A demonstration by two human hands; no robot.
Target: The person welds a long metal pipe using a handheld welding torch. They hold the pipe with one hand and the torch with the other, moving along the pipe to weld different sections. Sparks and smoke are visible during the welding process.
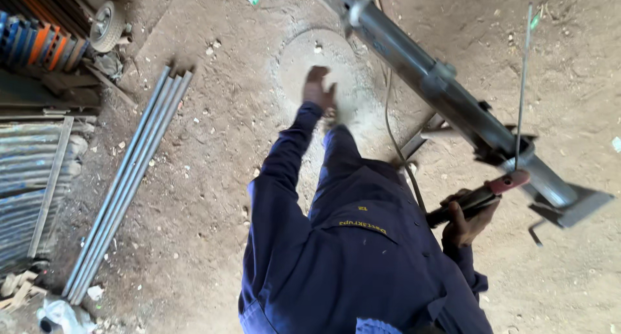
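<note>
The welding electrode holder (482, 195), dark-handled with a red clamp at its tip, sits in the right hand (467, 221), which is clenched around the handle at the right side of the view, low beside the person's hip. From the red clamp a thin welding rod (522, 81) stands nearly upright, its top reaching toward the upper edge. The clamp lies just beside the lower end of a long grey steel pipe (427, 75), which runs diagonally from the top centre down to the right and ends in a flat plate (582, 204) resting on the ground. A dark cable (391, 127) trails from near the pipe across the dirt toward the person.

The left hand (319, 88) is stretched forward and down on a straight arm in a blue coverall sleeve (284, 159); it is blurred, fingers loosely spread, holding nothing that can be made out, above a round pale patch (310, 55) in the floor.

The floor (207, 178) is dry, dusty earth strewn with small stones. To the left lies a bundle of long grey rods (129, 185), side by side and slanted. Further left are corrugated metal sheets (29, 178), and at the upper left a small wheel (107, 24) beside blue and orange bars (39, 43).
</note>
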